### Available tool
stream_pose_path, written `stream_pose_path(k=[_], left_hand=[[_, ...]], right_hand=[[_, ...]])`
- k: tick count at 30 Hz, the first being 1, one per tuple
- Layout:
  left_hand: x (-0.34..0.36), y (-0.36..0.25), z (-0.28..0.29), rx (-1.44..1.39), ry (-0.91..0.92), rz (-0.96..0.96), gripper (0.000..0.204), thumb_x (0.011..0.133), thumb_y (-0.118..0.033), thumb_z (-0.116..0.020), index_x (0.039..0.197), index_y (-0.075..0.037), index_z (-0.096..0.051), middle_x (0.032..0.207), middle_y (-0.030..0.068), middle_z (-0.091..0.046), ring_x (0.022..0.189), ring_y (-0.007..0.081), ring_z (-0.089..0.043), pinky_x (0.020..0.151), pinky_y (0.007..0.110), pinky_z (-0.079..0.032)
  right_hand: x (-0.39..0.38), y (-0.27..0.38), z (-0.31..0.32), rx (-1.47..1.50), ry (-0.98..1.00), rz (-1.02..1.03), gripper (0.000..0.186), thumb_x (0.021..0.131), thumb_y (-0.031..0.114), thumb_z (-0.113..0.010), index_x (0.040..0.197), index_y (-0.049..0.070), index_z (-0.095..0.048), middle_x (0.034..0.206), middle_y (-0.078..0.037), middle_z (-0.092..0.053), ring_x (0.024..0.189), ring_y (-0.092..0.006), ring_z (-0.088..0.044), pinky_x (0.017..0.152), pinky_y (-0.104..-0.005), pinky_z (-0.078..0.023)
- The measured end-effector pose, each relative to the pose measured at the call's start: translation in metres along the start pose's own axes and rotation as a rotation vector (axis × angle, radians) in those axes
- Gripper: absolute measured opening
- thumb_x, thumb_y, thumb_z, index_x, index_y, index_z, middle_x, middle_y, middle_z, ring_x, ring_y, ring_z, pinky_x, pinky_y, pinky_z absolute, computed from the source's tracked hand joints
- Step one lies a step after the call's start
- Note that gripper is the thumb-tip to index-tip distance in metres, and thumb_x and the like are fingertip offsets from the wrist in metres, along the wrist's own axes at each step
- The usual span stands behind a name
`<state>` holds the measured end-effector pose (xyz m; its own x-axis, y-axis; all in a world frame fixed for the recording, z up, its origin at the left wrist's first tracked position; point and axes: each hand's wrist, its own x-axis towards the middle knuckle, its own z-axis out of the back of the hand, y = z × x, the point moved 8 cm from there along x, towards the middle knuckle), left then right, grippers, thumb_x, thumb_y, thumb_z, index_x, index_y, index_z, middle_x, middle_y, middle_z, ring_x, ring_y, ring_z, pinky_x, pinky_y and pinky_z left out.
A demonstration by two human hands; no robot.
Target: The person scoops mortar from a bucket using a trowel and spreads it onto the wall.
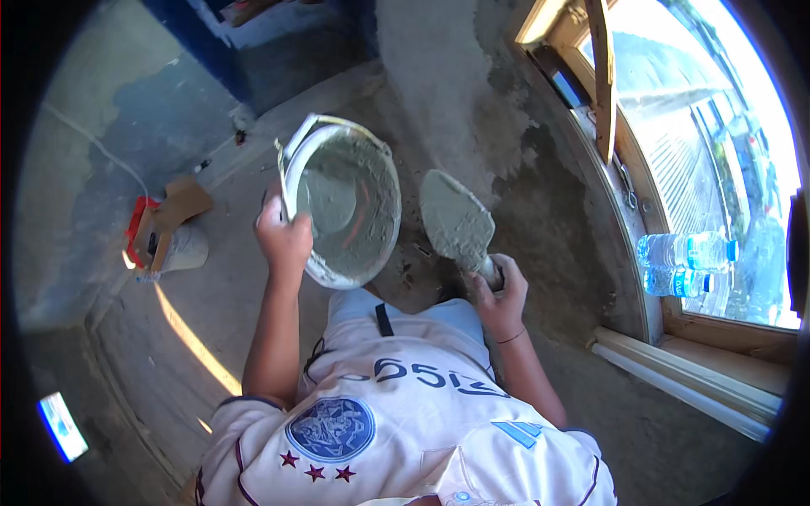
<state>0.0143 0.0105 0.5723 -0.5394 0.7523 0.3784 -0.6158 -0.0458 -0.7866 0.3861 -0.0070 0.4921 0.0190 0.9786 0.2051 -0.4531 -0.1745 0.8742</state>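
Person holding a white bucket [327,277] of grey paste [359,190] and a loaded trowel [456,212]

Seen from head height, looking down past a white shirt [405,422] with a round blue badge and three red stars, two bare hands are at work above a rough, dusty concrete floor [236,295]. The left hand [285,234] has its grip closed on the near left side of the bucket, at the rim beside the raised handle; some of its fingers are hidden. The bucket's mouth faces the viewer, and wet grey paste coats its inside and lies within. The right hand [504,297] has its grip closed around the trowel's handle. The trowel is to the right of the bucket, apart from it, its broad blade pointing away from the body and covered in the same grey paste.

On the left, near the wall [143,126], a brown cardboard box [186,201] and a red item [139,221] sit by a whitish tub [187,249]. A narrow strip of sunlight [190,337] crosses the floor. On the right is a bright window with a wooden frame [734,336]; two clear water bottles [675,250] with blue caps and a pair of scissors [627,185] are at its sill.
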Motion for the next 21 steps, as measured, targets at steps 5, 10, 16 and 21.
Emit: stream_pose_path(k=[5, 10, 16, 21], left_hand=[[0.005, -0.04, 0.025, -0.093, -0.013, -0.116, 0.037, 0.063, -0.002, -0.052, 0.098, 0.004, -0.062, 0.077, 0.0119, -0.063, 0.066, 0.0188, -0.06, 0.066, 0.032, -0.048], [0.017, -0.072, 0.045, -0.076, -0.01, -0.087, 0.04, 0.063, -0.002, -0.051, 0.101, 0.003, -0.065, 0.074, 0.0099, -0.064, 0.067, 0.0134, -0.059, 0.065, 0.028, -0.047], [0.018, -0.086, 0.061, -0.305, -0.044, -0.059, 0.016, 0.063, 0.001, -0.051, 0.076, 0.004, -0.06, 0.064, 0.0006, -0.056, 0.058, 0.0069, -0.048, 0.053, 0.026, -0.041], [0.027, -0.08, 0.072, -0.434, -0.08, -0.072, 0.004, 0.063, 0.001, -0.052, 0.067, 0.002, -0.053, 0.061, -0.0017, -0.051, 0.056, 0.0047, -0.042, 0.05, 0.025, -0.037]], right_hand=[[-0.001, 0.019, 0.024, 0.023, 0.055, 0.108, 0.025, 0.077, 0.006, -0.07, 0.096, -0.003, -0.057, 0.07, -0.009, -0.057, 0.062, -0.0097, -0.049, 0.06, -0.0244, -0.043], [0.009, 0.034, 0.017, 0.021, 0.217, 0.1, 0.028, 0.078, 0.015, -0.072, 0.096, -0.003, -0.06, 0.074, -0.017, -0.063, 0.063, -0.025, -0.061, 0.061, -0.0314, -0.048], [0.013, 0.071, -0.002, -0.066, 0.339, 0.134, 0.027, 0.081, 0.015, -0.069, 0.096, -0.005, -0.059, 0.063, -0.012, -0.054, 0.055, -0.012, -0.046, 0.053, -0.0268, -0.04], [0.02, 0.096, 0.003, -0.208, 0.411, 0.178, 0.029, 0.079, 0.019, -0.068, 0.098, -0.001, -0.062, 0.073, -0.022, -0.062, 0.066, -0.0379, -0.061, 0.06, -0.038, -0.048]])
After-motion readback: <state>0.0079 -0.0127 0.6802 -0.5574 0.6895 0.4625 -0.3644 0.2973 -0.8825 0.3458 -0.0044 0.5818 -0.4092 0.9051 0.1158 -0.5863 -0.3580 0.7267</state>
